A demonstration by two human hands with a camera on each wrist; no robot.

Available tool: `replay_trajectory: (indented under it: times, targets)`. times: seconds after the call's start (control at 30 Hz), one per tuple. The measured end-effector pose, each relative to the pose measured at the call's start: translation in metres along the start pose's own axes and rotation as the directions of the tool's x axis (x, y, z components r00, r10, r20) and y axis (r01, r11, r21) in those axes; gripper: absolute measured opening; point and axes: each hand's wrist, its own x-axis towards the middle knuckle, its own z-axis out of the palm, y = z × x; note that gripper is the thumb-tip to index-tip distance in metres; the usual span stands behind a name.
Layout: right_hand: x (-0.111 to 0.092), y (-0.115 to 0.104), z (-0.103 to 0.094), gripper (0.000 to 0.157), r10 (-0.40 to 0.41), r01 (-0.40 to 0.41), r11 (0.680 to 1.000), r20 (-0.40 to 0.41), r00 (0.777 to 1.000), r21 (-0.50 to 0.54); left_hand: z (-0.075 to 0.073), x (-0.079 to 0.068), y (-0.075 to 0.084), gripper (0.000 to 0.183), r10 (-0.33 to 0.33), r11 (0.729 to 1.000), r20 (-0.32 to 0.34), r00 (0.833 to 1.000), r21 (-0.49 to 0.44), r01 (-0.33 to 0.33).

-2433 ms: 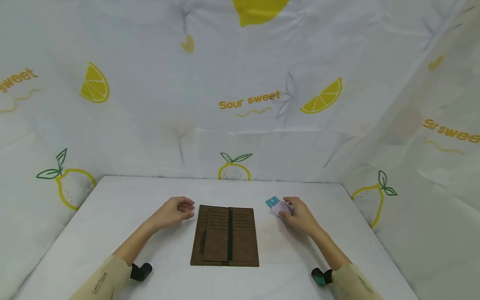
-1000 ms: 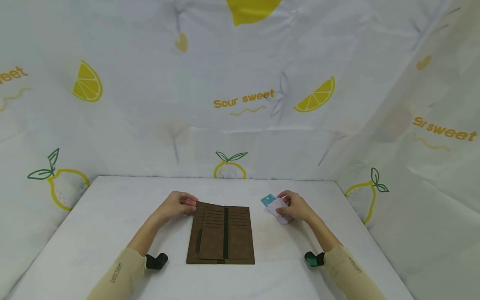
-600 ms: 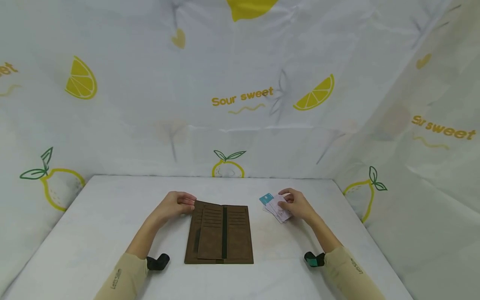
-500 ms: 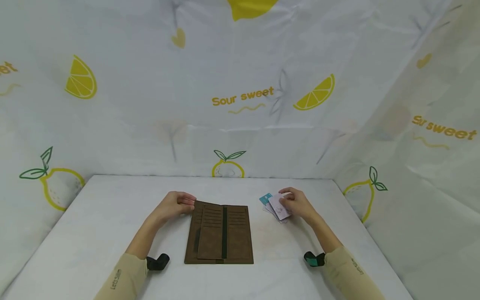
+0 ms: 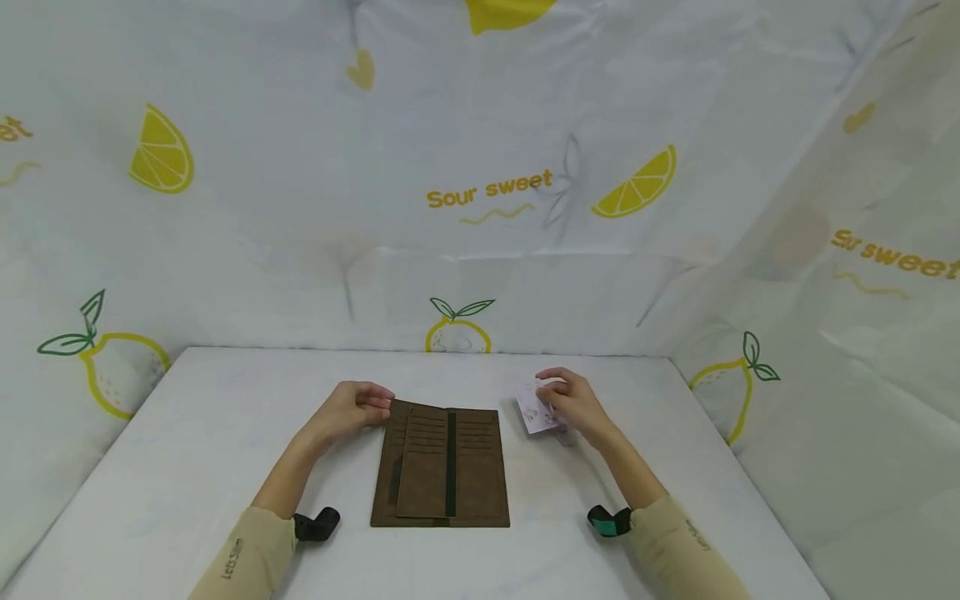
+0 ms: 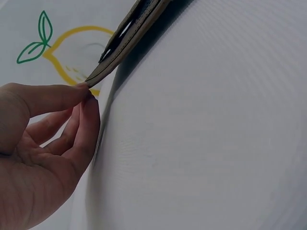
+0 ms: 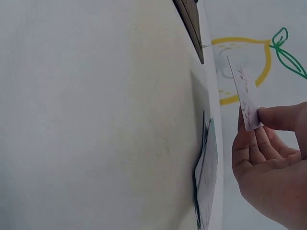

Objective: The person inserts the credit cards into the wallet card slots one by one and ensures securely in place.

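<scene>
An unfolded brown wallet (image 5: pixel 423 475) with rows of card slots and a dark band down its middle lies on the white table. Its far left corner is pinched between thumb and fingers of my left hand (image 5: pixel 352 412), and that corner is lifted slightly in the left wrist view. To the wallet's right, my right hand (image 5: pixel 573 404) pinches a pale card with pinkish print (image 7: pixel 244 93) between thumb and fingers, raised above the table. Below it several more cards (image 7: pixel 207 177) lie in a loose pile, mostly hidden in the head view by the held card and hand.
The white tabletop (image 5: pixel 225 433) runs back to a white cloth backdrop (image 5: pixel 300 208) printed with lemons and lettering. Black wrist straps (image 5: pixel 317 525) stick out from both beige sleeves (image 5: pixel 678 546).
My left hand has come to the wallet's corner and gripped it. My right hand has slid a card off the pile, lifted it and moved it left toward the wallet.
</scene>
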Motion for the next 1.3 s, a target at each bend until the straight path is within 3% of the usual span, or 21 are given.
replay_trajectory:
  times: [0.2, 0.53, 0.8, 1.3]
  targets:
    - [0.002, -0.003, 0.015, 0.035, 0.017, -0.017, 0.999, -0.001, 1.000, 0.032, 0.001, 0.001, -0.003, 0.029, 0.019, 1.000, -0.003, 1.000, 0.017, -0.019]
    - [0.006, -0.007, 0.038, 0.036, 0.073, -0.080, 0.978, 0.042, 0.996, 0.194, 0.001, 0.000, -0.004, 0.028, 0.023, 1.000, -0.006, 1.000, 0.015, -0.022]
    - [0.003, -0.011, 0.050, 0.038, 0.033, -0.050, 0.979, 0.087, 0.996, 0.200, 0.001, 0.000, -0.002, 0.028, 0.017, 1.000, -0.008, 1.000, 0.018, -0.017]
    - [0.001, -0.008, 0.065, 0.035, 0.039, -0.071, 0.979, 0.162, 0.986, 0.193, 0.001, -0.001, -0.002, 0.028, 0.019, 0.999, -0.008, 1.000, 0.036, -0.019]
